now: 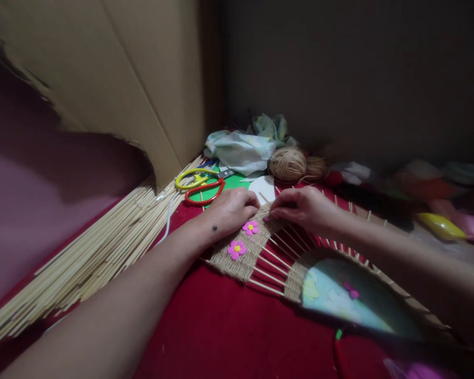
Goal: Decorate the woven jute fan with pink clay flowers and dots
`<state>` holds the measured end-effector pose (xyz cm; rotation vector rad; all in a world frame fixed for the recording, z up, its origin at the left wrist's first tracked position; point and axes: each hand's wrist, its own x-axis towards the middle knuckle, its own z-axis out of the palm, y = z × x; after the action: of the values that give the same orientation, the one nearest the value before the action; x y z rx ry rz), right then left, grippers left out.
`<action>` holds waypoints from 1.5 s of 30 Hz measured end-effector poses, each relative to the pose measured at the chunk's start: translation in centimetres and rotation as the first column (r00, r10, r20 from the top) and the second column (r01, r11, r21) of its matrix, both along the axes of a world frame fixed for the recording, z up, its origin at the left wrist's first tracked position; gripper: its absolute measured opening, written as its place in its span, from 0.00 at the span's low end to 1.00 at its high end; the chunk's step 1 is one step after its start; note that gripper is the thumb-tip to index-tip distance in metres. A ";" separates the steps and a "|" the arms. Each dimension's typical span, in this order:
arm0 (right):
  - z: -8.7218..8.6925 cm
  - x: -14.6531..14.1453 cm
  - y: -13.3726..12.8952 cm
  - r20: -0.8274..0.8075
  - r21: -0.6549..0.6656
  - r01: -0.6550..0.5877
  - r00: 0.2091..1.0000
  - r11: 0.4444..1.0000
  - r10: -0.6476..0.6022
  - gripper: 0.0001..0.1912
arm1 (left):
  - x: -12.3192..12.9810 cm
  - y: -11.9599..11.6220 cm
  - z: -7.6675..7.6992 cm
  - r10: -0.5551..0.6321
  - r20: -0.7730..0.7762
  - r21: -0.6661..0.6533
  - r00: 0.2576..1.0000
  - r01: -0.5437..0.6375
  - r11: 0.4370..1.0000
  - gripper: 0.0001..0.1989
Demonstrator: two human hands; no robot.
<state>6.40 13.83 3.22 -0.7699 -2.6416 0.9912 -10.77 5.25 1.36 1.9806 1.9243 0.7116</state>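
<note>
A half-round fan of thin wooden sticks lies on the red cloth, with an outer woven twine band (237, 266), a narrower inner band (296, 281) and a light blue floral panel (332, 297). Two pink flowers with yellow centres, an upper flower (250, 227) and a lower flower (237, 249), sit on the outer band. My left hand (235, 208) rests at the band's far edge, fingers curled onto it. My right hand (302, 208) is pinched over the same band. Beside its fingertips shows a small pink piece (266, 219); what the pinch holds is hidden.
Scissors with yellow and red handles (203, 190) lie beyond my left hand on a green sheet (237, 181). A twine ball (287, 164) and crumpled floral wrap (240, 150) are behind. Loose sticks (98, 258) lie left, below torn cardboard (142, 63).
</note>
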 end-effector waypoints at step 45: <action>0.5 0.4 -1.1 -0.187 -0.592 0.194 0.911 0.782 -0.367 0.05 | 0.7 -1.6 1.9 0.072 -0.042 0.276 0.997 -0.057 0.959 0.05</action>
<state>6.78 12.78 3.76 -1.0059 -1.9015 1.6705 -10.11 3.64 3.23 2.1208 2.0216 1.0028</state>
